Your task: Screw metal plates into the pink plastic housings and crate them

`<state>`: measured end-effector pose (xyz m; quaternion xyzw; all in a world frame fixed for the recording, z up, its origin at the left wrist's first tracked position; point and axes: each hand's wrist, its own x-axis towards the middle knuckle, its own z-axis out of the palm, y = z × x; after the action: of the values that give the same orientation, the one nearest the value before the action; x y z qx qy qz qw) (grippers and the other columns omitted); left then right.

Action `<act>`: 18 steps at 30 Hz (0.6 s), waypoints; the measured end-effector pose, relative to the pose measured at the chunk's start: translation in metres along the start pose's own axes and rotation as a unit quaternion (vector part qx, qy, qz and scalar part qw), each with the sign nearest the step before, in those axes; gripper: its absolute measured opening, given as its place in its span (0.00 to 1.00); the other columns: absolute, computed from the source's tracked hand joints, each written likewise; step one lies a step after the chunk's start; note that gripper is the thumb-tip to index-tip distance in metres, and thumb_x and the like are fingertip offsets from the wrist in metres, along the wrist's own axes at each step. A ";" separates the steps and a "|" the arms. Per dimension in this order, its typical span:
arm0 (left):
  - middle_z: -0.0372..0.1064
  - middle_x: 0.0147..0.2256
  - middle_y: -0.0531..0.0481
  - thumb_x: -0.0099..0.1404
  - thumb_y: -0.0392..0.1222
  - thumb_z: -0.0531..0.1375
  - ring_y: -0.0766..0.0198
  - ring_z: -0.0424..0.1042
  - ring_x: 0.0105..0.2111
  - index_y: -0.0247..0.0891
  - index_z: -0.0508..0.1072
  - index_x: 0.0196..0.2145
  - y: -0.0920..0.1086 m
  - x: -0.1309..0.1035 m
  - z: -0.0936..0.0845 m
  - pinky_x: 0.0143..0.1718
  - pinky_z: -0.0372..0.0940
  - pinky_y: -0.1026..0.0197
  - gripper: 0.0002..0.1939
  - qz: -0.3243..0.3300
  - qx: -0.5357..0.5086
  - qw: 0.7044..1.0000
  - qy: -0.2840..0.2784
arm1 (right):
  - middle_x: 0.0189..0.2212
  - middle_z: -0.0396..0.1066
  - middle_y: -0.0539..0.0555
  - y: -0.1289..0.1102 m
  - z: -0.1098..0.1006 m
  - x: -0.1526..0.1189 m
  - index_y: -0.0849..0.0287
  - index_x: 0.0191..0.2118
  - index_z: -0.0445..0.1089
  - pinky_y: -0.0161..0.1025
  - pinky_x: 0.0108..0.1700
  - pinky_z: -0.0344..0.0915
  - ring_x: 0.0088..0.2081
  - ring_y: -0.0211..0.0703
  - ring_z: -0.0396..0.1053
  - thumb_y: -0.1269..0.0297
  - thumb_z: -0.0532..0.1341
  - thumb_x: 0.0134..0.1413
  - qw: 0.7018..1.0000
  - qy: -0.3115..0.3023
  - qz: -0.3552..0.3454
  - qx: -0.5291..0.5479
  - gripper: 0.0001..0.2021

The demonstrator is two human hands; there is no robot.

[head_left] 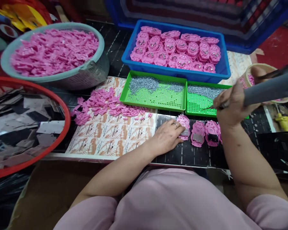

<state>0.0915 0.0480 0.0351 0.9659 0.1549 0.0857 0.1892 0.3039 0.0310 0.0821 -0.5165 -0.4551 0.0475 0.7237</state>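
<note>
In my right hand [232, 103] is a grey powered screwdriver [271, 86], its barrel lying across the hand and pointing left. The thin bit reaches over the right-hand green tray [190, 110], where small silver screws [204, 91] lie heaped. My left hand [168, 135] rests on the table with its fingers curled over the edge of a pink plastic casing [183, 123], holding it down. Beside that one, another pink casing [198, 134] with a grey plate and a third pink casing [212, 132] with a dark plate lie in a row; my right forearm hides the row's end.
A second green tray [146, 103] holds more screws. Behind stands a blue bin [228, 68] of stacked pink casings. Loose small pink parts [108, 102] lie left, near a grey-green basket [102, 44] of pink pieces and a red basket [66, 118] of flat plates.
</note>
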 end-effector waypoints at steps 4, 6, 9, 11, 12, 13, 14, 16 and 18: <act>0.70 0.43 0.45 0.67 0.46 0.60 0.56 0.65 0.45 0.34 0.71 0.47 0.000 -0.001 0.000 0.48 0.64 0.54 0.15 0.011 0.002 1.000 0.003 | 0.13 0.56 0.38 0.018 0.004 -0.010 0.50 0.52 0.61 0.35 0.14 0.54 0.11 0.35 0.54 0.56 0.61 0.56 0.999 0.028 -0.023 0.019 0.19; 0.71 0.43 0.45 0.67 0.46 0.60 0.56 0.66 0.45 0.34 0.70 0.48 -0.001 -0.002 0.000 0.47 0.65 0.54 0.16 0.014 0.008 1.000 0.005 | 0.13 0.55 0.39 0.018 0.004 -0.012 0.51 0.52 0.61 0.35 0.14 0.54 0.11 0.35 0.54 0.57 0.61 0.57 0.999 0.028 -0.021 0.013 0.18; 0.71 0.43 0.45 0.67 0.46 0.60 0.55 0.66 0.45 0.33 0.70 0.48 -0.001 -0.002 0.000 0.46 0.65 0.54 0.16 0.016 0.016 1.000 0.011 | 0.13 0.52 0.39 0.018 0.003 -0.012 0.49 0.50 0.60 0.35 0.14 0.54 0.11 0.35 0.52 0.54 0.60 0.57 0.999 0.034 -0.007 -0.006 0.17; 0.71 0.43 0.46 0.66 0.46 0.60 0.55 0.66 0.45 0.33 0.70 0.48 0.000 -0.002 -0.001 0.46 0.65 0.54 0.17 0.015 0.021 1.000 0.013 | 0.14 0.52 0.39 0.019 0.002 -0.012 0.47 0.48 0.60 0.36 0.15 0.54 0.12 0.35 0.53 0.52 0.60 0.57 0.999 0.036 0.005 -0.029 0.16; 0.71 0.43 0.46 0.66 0.46 0.60 0.55 0.66 0.45 0.33 0.70 0.48 0.000 -0.002 -0.001 0.45 0.65 0.54 0.17 0.014 0.025 1.000 0.011 | 0.14 0.52 0.40 0.019 0.003 -0.013 0.47 0.48 0.60 0.36 0.15 0.54 0.12 0.35 0.53 0.51 0.59 0.57 0.999 0.034 0.008 -0.038 0.15; 0.71 0.42 0.45 0.66 0.46 0.61 0.55 0.67 0.45 0.33 0.70 0.48 0.001 -0.002 -0.001 0.45 0.65 0.54 0.17 0.014 0.030 0.999 0.010 | 0.15 0.52 0.40 0.020 0.003 -0.014 0.46 0.49 0.60 0.36 0.15 0.54 0.12 0.35 0.53 0.51 0.59 0.57 0.999 0.026 0.008 -0.042 0.16; 0.71 0.42 0.45 0.66 0.46 0.61 0.55 0.67 0.45 0.32 0.70 0.47 0.001 -0.002 -0.002 0.45 0.65 0.54 0.16 0.015 0.035 0.999 0.008 | 0.15 0.53 0.40 0.021 0.004 -0.015 0.46 0.50 0.60 0.36 0.15 0.54 0.12 0.36 0.54 0.51 0.59 0.57 0.999 0.021 0.005 -0.041 0.17; 0.72 0.42 0.45 0.67 0.45 0.60 0.55 0.67 0.46 0.32 0.70 0.46 0.003 -0.002 -0.002 0.45 0.64 0.55 0.15 0.022 0.049 0.999 0.006 | 0.15 0.53 0.40 0.020 0.004 -0.015 0.46 0.53 0.59 0.36 0.15 0.54 0.12 0.36 0.54 0.52 0.59 0.57 0.999 0.012 0.000 -0.034 0.19; 0.72 0.44 0.44 0.68 0.44 0.59 0.55 0.68 0.47 0.33 0.71 0.46 0.006 -0.002 -0.003 0.45 0.64 0.55 0.14 0.032 0.070 0.997 0.009 | 0.16 0.53 0.41 0.015 0.001 -0.013 0.48 0.52 0.59 0.37 0.16 0.55 0.13 0.36 0.54 0.53 0.59 0.57 0.999 0.014 -0.001 -0.042 0.19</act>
<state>0.0905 0.0430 0.0395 0.9804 0.1314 0.0889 0.1171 0.3012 0.0318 0.0626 -0.5467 -0.4469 0.0206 0.7078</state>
